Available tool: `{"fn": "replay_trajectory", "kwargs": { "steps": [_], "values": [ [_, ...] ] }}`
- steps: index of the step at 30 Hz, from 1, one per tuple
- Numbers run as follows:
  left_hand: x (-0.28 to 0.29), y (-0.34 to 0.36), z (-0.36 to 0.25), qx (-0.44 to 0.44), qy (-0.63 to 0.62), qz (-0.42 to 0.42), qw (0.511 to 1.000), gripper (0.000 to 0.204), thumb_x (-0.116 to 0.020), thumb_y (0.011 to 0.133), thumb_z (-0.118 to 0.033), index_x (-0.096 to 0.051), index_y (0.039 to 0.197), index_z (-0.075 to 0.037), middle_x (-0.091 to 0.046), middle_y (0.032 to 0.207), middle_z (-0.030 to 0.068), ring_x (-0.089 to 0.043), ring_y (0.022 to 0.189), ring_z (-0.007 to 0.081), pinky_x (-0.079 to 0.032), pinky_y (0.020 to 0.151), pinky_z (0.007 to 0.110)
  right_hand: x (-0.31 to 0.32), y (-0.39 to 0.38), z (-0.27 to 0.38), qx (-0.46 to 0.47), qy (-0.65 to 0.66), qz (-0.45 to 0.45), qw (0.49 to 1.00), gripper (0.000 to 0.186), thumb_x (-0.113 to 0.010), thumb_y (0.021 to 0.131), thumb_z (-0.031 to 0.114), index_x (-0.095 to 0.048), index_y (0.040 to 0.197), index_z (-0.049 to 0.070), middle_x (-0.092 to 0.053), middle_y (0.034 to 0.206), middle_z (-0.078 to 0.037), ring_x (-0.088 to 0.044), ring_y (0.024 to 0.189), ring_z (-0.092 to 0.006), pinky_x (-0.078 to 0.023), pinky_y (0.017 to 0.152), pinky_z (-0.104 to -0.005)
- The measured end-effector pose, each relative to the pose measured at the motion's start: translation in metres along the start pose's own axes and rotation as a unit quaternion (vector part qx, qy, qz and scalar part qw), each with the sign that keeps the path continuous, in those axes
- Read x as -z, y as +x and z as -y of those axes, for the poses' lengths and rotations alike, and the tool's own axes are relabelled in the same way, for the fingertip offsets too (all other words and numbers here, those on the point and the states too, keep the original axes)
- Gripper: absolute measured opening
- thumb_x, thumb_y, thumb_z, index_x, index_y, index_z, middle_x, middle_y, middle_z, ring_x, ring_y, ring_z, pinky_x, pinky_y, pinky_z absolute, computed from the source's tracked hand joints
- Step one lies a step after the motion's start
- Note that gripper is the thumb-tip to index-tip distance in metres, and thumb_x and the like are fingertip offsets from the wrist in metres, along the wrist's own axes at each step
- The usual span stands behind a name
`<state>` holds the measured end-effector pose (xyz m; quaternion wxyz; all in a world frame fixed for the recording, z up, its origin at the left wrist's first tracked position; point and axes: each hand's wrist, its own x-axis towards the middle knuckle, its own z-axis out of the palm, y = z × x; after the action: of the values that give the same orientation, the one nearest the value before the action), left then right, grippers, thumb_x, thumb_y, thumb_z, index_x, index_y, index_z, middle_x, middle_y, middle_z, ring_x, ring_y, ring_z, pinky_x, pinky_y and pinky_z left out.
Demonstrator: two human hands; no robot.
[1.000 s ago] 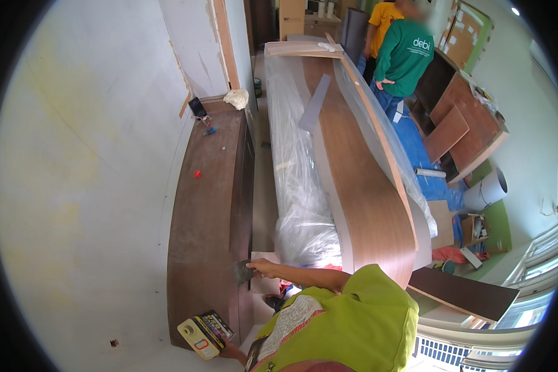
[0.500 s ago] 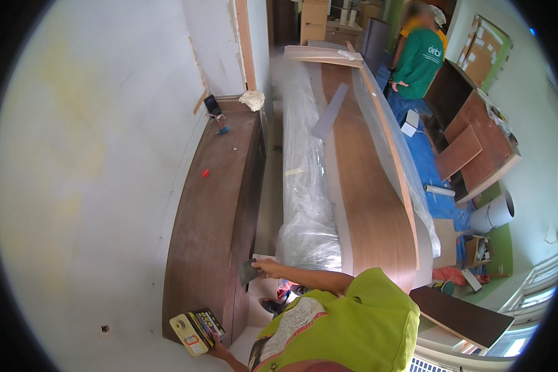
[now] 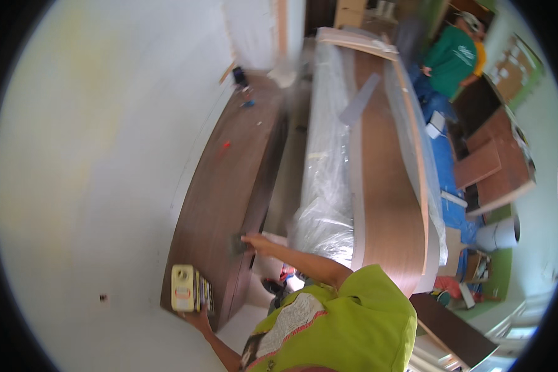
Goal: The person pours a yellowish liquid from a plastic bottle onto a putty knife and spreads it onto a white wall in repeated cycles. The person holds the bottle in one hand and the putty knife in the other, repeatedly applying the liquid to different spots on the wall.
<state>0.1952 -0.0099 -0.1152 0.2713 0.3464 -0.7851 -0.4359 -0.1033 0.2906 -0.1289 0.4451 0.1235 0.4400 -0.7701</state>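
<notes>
A person's left hand [image 3: 197, 318] grips a cream rectangular can [image 3: 182, 289] at the near end of a long brown cabinet [image 3: 208, 214]. The right hand [image 3: 254, 242] is closed around a dark flat scraper [image 3: 237, 243], blurred, at the cabinet's long edge; whether it touches the wood cannot be told. Farther along the cabinet top lies a small red object [image 3: 227, 144].

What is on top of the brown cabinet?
A phone, a blue piece, a red piece, a pale speck and a blurred cloth. The container in the left hand and tool in the right hand hide what lies beneath them.
</notes>
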Motion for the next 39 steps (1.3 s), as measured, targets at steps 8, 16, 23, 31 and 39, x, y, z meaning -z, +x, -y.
{"fn": "replay_trajectory", "kwargs": {
  "steps": [8,16,23,31,39],
  "values": [
    [0.000,0.038,-0.055,-0.021,0.115,0.077,0.990,0.101,-0.100,0.053,-0.015,-0.045,0.138,-0.001,-0.057,0.133,0.0167,-0.057,0.125,0.0344,-0.046,0.108,0.043,-0.035,0.058,0.023,0.031,-0.214,-0.004,0.976,0.039,-0.067,0.100,0.026,-0.057,0.134,0.007,-0.064,0.107,-0.003,-0.066,0.090,-0.0160,-0.063,0.084,-0.0412],
    [-0.013,0.059,-0.108,0.023,0.211,0.122,0.970,0.101,-0.098,0.054,-0.013,-0.043,0.138,-0.003,-0.055,0.136,0.0183,-0.055,0.128,0.0394,-0.047,0.108,0.046,-0.040,0.068,0.048,0.022,-0.258,0.098,0.961,0.028,-0.060,0.104,0.032,-0.065,0.124,0.013,-0.067,0.100,0.003,-0.062,0.085,-0.0086,-0.054,0.071,-0.0271],
    [-0.026,0.081,-0.121,-0.005,0.263,0.173,0.949,0.103,-0.098,0.051,-0.015,-0.044,0.138,-0.008,-0.055,0.135,0.0156,-0.053,0.128,0.0395,-0.048,0.107,0.048,-0.038,0.063,0.064,0.015,-0.267,0.056,0.962,0.029,-0.059,0.104,0.035,-0.066,0.124,0.014,-0.067,0.102,0.003,-0.062,0.088,-0.0097,-0.052,0.078,-0.0304],
    [-0.038,0.092,-0.122,-0.027,0.275,0.201,0.940,0.102,-0.098,0.049,-0.014,-0.046,0.137,-0.009,-0.056,0.134,0.0171,-0.055,0.125,0.0409,-0.049,0.106,0.050,-0.019,0.065,0.058,0.018,-0.268,0.045,0.962,0.032,-0.059,0.103,0.036,-0.066,0.126,0.015,-0.067,0.103,0.004,-0.062,0.088,-0.0098,-0.053,0.081,-0.0333],
    [-0.054,0.098,-0.138,-0.045,0.314,0.223,0.922,0.102,-0.098,0.048,-0.013,-0.046,0.136,-0.013,-0.057,0.133,0.0144,-0.057,0.123,0.0408,-0.052,0.102,0.052,-0.008,0.065,0.061,-0.012,-0.260,0.047,0.964,0.049,-0.061,0.102,0.037,-0.054,0.142,0.009,-0.064,0.118,0.000,-0.060,0.103,-0.0133,-0.052,0.088,-0.0362]
  ]
}}
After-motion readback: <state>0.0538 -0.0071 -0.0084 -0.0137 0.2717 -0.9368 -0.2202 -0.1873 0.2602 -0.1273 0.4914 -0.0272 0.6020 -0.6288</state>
